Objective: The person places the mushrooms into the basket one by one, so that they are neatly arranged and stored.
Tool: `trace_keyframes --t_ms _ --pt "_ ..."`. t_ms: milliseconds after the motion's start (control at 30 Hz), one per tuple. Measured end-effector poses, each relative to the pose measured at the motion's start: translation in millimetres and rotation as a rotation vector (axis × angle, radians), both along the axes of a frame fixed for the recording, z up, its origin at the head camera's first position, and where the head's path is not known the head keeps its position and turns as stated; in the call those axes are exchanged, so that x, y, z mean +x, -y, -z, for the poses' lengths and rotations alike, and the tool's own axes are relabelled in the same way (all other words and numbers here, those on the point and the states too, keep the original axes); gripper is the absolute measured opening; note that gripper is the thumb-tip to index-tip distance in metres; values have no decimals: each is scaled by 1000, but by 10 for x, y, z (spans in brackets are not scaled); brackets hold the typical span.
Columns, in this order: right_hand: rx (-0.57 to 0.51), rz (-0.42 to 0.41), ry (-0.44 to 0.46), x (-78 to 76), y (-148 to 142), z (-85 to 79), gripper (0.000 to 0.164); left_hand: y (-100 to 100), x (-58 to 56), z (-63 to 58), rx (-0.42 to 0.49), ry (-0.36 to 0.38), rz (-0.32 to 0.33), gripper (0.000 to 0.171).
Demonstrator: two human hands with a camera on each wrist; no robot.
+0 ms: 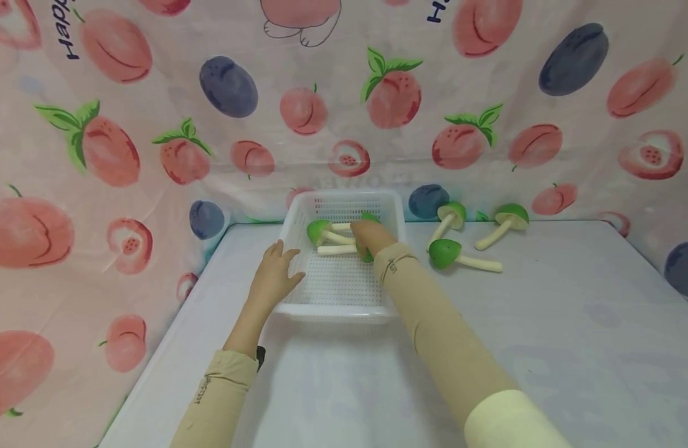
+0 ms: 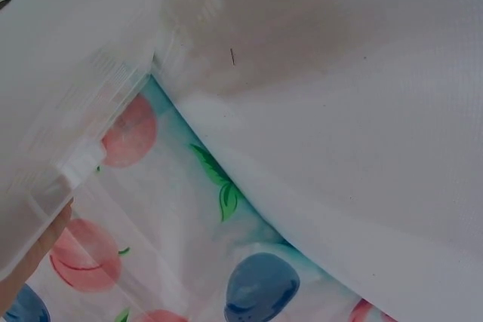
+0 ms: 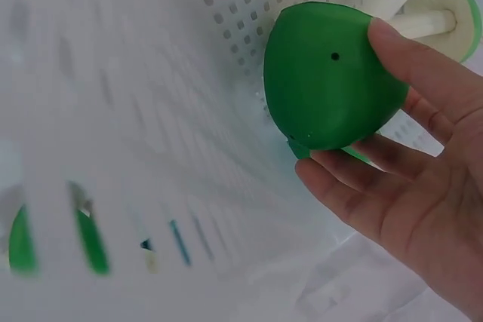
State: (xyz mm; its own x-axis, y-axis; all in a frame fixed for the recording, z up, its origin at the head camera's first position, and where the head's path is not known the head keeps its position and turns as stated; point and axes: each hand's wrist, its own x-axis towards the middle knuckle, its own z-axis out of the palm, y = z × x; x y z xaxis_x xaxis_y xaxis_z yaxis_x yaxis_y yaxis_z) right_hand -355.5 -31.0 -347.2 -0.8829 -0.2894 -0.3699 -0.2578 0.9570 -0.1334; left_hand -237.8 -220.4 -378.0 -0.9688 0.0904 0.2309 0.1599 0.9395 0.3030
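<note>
In the head view, a white plastic basket (image 1: 332, 310) stands on the table with several green-capped toy mushrooms inside. My right hand (image 1: 373, 236) reaches into its right side. The right wrist view shows that hand (image 3: 423, 164) pinching a mushroom's green cap (image 3: 332, 73) between thumb and fingers, near the perforated wall. Another mushroom (image 1: 319, 233) lies in the basket with its cap to the left. My left hand (image 1: 273, 274) is at the basket's left rim, fingers extended and thumb apart. Only a finger (image 2: 38, 254) of it shows in the left wrist view, beside the basket wall.
Right of the basket, three more green-capped mushrooms lie on the table: one leaning at the back (image 1: 451, 216), one in front (image 1: 446, 254), one farther right (image 1: 512, 216). A fruit-print cloth (image 1: 332, 74) hangs behind the white-covered table (image 1: 545, 348).
</note>
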Motion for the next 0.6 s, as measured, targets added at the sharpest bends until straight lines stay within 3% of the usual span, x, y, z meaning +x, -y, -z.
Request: trace_keyframes --t_ms 267,467,600 --pt "-4 -27 -2 75 -5 -133 57 8 9 -23 -14 19 -2 52" --pt "0 19 38 -51 44 -144 54 20 7 -20 -10 17 5 52" --pt "-22 4 37 -113 37 -212 58 10 -10 -13 -10 21 11 52"
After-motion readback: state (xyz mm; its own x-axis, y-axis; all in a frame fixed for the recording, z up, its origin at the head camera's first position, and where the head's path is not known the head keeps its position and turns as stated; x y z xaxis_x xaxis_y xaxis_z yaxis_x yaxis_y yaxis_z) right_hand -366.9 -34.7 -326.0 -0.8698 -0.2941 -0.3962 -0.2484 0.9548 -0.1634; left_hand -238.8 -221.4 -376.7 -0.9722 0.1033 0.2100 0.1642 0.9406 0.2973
